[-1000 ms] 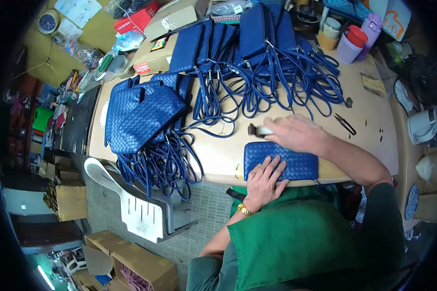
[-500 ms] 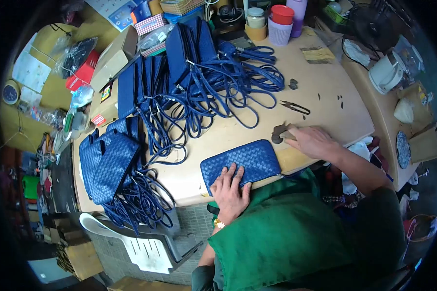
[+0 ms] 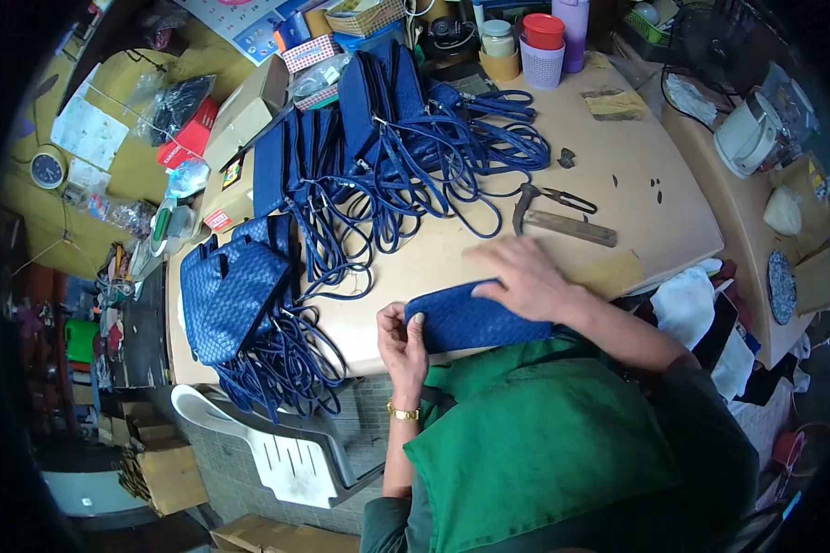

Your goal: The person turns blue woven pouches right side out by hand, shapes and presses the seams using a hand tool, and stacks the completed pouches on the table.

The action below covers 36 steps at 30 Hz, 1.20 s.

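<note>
A blue woven-pattern wallet point(image 3: 470, 321) is tilted up at the table's front edge, close to the green apron. My left hand point(image 3: 404, 346) is closed on its left end, thumb on the near face and fingers curled behind. My right hand point(image 3: 526, 281), slightly blurred, is over the wallet's upper right edge. Its fingers are stretched out above the tabletop and its thumb overlaps the wallet's face. Behind it lies a hammer point(image 3: 570, 227) with a wooden handle, its dark head touching or nearly touching the thread snips point(image 3: 570, 199).
Blue wallets with long straps point(image 3: 378, 120) stand in a row at the back of the table point(image 3: 655, 230). More blue wallets point(image 3: 235, 295) are piled at the left, straps hanging over the edge. Jars and cups point(image 3: 542, 55) stand at the back. A white chair point(image 3: 290, 465) is below left.
My right hand has let go of the hammer, which now lies farther back beside the snips. My left hand went from flat on the wallet to gripping its left end, and the wallet has been tilted up.
</note>
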### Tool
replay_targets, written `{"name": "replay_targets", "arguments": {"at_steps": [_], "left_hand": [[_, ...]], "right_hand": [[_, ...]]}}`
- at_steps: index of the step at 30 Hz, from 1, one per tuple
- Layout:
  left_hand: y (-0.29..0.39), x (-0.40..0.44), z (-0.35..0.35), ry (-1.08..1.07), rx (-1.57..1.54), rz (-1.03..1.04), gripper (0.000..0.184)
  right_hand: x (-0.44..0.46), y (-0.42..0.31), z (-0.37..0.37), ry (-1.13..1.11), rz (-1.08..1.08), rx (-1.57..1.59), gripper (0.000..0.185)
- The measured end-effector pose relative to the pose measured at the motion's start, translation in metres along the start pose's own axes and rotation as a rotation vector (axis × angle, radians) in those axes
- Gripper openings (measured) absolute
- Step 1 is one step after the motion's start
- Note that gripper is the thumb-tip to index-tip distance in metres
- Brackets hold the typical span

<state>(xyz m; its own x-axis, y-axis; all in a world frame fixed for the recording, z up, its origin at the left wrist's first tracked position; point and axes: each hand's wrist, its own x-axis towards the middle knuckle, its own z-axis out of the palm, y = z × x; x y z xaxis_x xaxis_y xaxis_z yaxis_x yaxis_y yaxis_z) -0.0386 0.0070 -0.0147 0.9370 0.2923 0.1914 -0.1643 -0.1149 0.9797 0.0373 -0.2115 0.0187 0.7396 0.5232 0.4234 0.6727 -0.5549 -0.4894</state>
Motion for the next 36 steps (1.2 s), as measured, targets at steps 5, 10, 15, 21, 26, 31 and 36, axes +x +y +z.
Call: {"name": "replay_targets", "arguments": {"at_steps": [5,10,15,21,26,31,36], "left_hand": [[0.009,0.002,-0.004,0.025,0.130,-0.046,0.027],[0.006,-0.002,-0.014,0.020,0.174,-0.119,0.045],[-0.015,0.001,-0.026,0.018,-0.197,-0.304,0.041],[-0.022,-0.014,0.008,-0.470,-0.616,-0.399,0.087],[0.007,-0.028,0.035,-0.399,-0.363,-0.561,0.050],[0.056,-0.007,-0.029,-0.001,0.136,-0.280,0.033],[0.125,0.056,-0.168,0.469,1.146,0.433,0.036]], "right_hand": [[0.002,-0.032,0.028,-0.164,-0.005,0.386,0.019],[0.014,-0.038,0.006,-0.286,0.106,0.312,0.033],[0.018,-0.016,-0.012,-0.470,0.251,0.276,0.036],[0.019,0.022,0.026,0.196,0.475,0.573,0.039],[0.013,0.014,0.051,0.295,0.489,0.610,0.025],[0.004,0.009,0.015,0.107,0.525,0.742,0.010],[-0.015,0.077,-0.021,0.263,0.492,0.326,0.008]]}}
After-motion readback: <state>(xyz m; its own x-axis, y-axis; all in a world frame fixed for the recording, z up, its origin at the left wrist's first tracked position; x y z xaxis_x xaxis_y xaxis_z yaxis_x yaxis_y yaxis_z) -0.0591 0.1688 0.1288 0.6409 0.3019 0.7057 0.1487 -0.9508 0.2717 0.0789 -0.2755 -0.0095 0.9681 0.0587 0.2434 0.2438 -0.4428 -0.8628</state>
